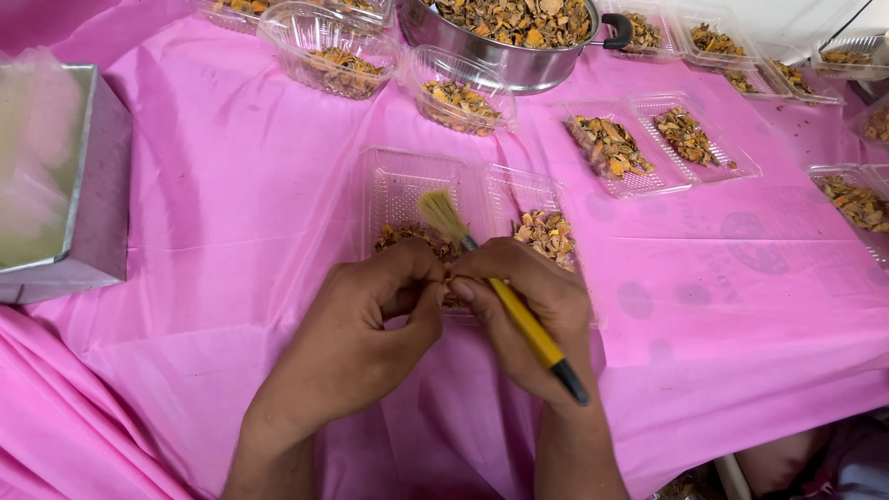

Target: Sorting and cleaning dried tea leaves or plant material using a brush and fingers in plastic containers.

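Note:
My left hand [370,324] and my right hand [528,310] meet over the near edge of an open clear plastic clamshell box [407,181] on the pink table cover. Their fingertips pinch a small piece of dried yellow-brown material between them; the piece is mostly hidden. My right hand also grips a paintbrush [519,310] with a yellow handle, black end and pale bristles pointing up and away over the box. Dried pieces [548,231] lie in both halves of the box.
A steel pot [519,60] full of dried pieces stands at the back. Several filled clear boxes [648,143] lie around it and to the right. A metal box [65,176] sits at the left. The pink plastic cover [231,231] drapes over the table.

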